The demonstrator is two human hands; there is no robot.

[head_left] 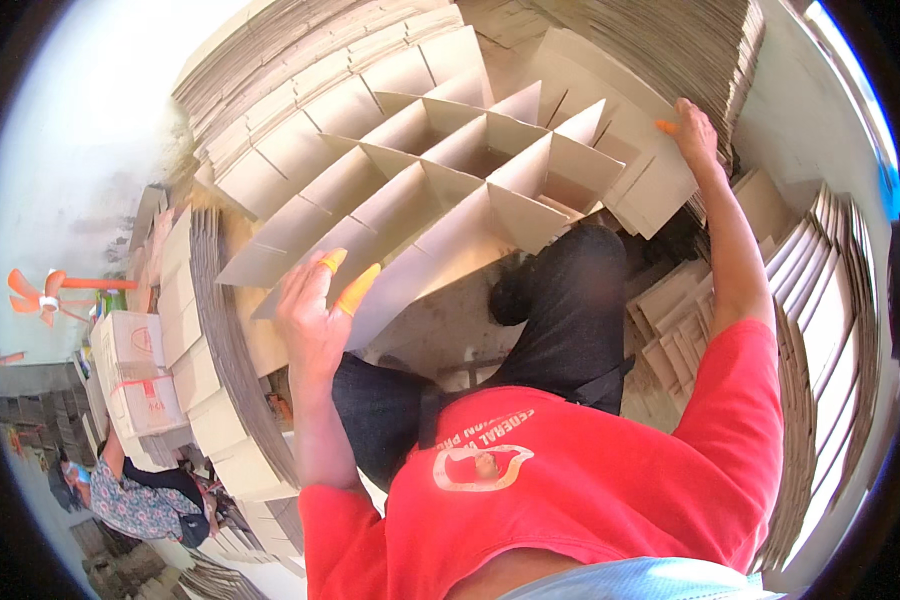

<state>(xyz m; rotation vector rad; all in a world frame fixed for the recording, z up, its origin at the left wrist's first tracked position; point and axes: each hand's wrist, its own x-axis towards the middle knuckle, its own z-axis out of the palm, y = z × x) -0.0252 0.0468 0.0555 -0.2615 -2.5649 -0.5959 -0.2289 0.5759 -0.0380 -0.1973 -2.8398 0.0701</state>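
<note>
A cardboard divider [438, 183], made of slotted strips crossed into a grid of cells, stands in front of me. My left hand [315, 305] grips its near left end; yellow covers sit on the thumb and index finger. To the right lies a pile of flat slotted cardboard strips [645, 165]. My right hand [695, 135] is at the pile's far right edge, its orange-covered thumb over a strip and its other fingers curled at the edge, partly hidden.
Tall stacks of cardboard strips [300, 85] rise behind the divider. More cardboard [820, 290] leans at right. At left stand a cardboard stack [205, 350], a printed carton [135, 375] and an orange fan [45, 298]. Another person [140, 500] works at lower left. My knees are below the divider.
</note>
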